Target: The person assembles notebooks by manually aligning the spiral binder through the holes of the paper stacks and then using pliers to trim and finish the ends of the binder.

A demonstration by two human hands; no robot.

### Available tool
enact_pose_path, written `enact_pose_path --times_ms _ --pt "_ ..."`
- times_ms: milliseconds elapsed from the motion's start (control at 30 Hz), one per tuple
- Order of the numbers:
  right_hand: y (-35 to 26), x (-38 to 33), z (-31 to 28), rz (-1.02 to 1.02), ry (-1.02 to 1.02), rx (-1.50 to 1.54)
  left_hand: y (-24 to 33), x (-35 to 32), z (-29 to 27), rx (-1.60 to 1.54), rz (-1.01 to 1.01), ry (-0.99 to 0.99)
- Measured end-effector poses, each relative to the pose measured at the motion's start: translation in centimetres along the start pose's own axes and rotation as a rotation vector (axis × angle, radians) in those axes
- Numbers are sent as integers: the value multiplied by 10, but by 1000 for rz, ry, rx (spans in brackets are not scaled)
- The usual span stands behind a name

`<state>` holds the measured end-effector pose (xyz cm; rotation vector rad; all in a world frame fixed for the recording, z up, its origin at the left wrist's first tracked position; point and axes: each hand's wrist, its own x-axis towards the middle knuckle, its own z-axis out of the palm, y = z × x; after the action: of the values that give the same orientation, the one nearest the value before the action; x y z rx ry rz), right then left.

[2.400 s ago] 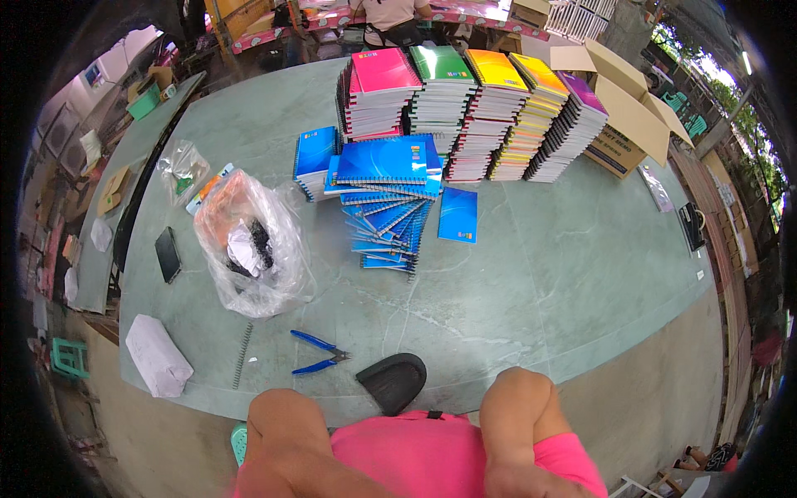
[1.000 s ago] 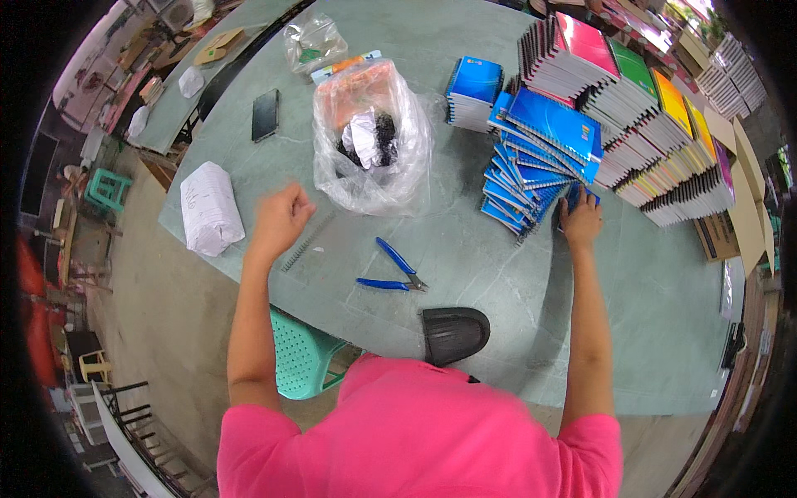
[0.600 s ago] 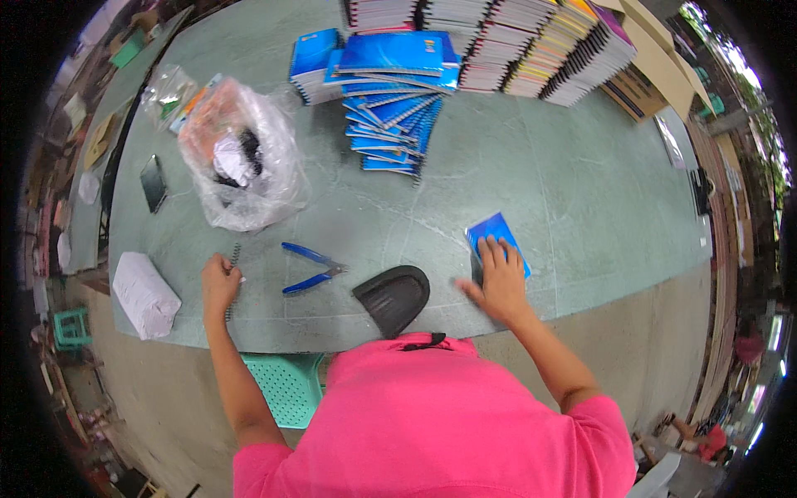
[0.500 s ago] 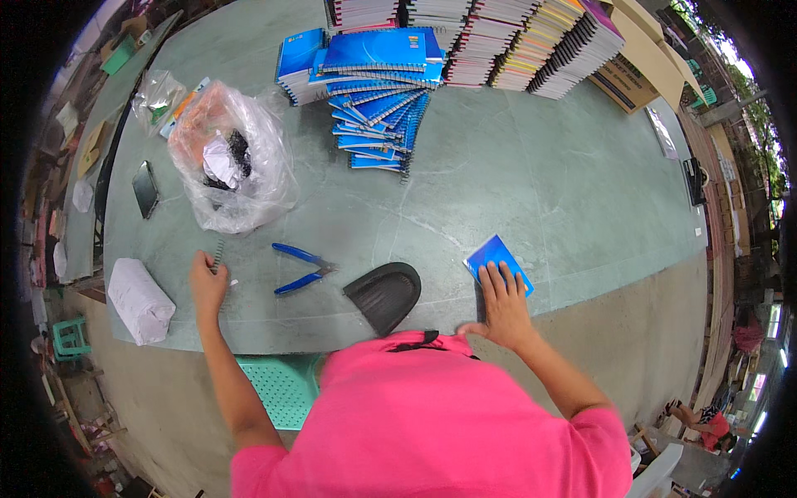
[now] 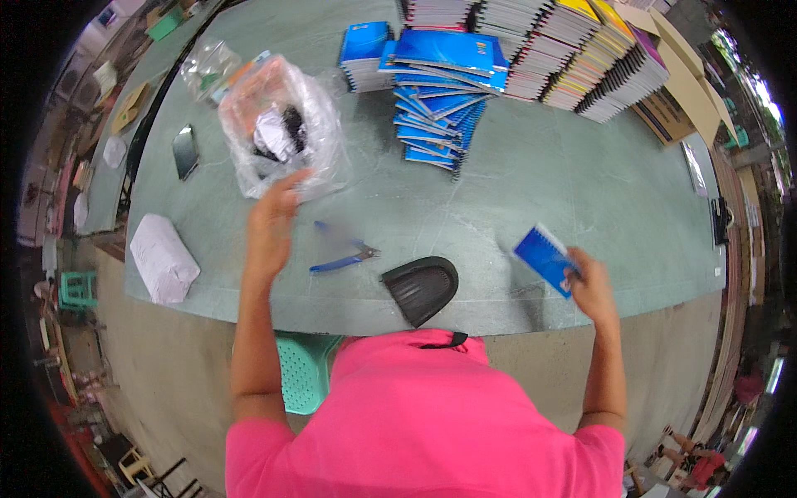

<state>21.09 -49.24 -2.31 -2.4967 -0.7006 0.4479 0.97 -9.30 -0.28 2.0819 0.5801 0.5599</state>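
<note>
Head view shows a big green-grey table point(image 5: 647, 216), its straight sides bent by the lens. At its far side stand tall stacks of spiral notebooks point(image 5: 531, 62), and before them is a blue pile point(image 5: 436, 104), fanned and uneven. A clear plastic bag point(image 5: 320, 108) sits to the left. The two hands are well apart. The left hand point(image 5: 274, 224) is in front of the bag's near edge with fingers extended; because of blur, I cannot tell whether it touches the bag or holds something. The right hand point(image 5: 594, 286) has closed fingers on one edge of a blue notebook point(image 5: 544, 259), over the right part of the table. To handle this well, I judge, the grip should be firm but flat, so that covers do not bend, and the notebook should pass clear of the black curved piece point(image 5: 422, 290) and the blue-handled pliers point(image 5: 339, 264).
</note>
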Motion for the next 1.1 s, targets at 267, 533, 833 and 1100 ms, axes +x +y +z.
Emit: enact_pose_path --times_ms 267,533,833,1100 --pt "-78 89 73 -473 66 -134 11 17 40 -398 42 -230" --pt "-110 115 105 -652 194 -58 4 15 55 -234 -150 -298" --pt "-125 113 132 -657 307 126 -8 6 110 -61 27 -221" --pt "-126 109 127 -638 270 103 -13 11 123 61 240 -103"
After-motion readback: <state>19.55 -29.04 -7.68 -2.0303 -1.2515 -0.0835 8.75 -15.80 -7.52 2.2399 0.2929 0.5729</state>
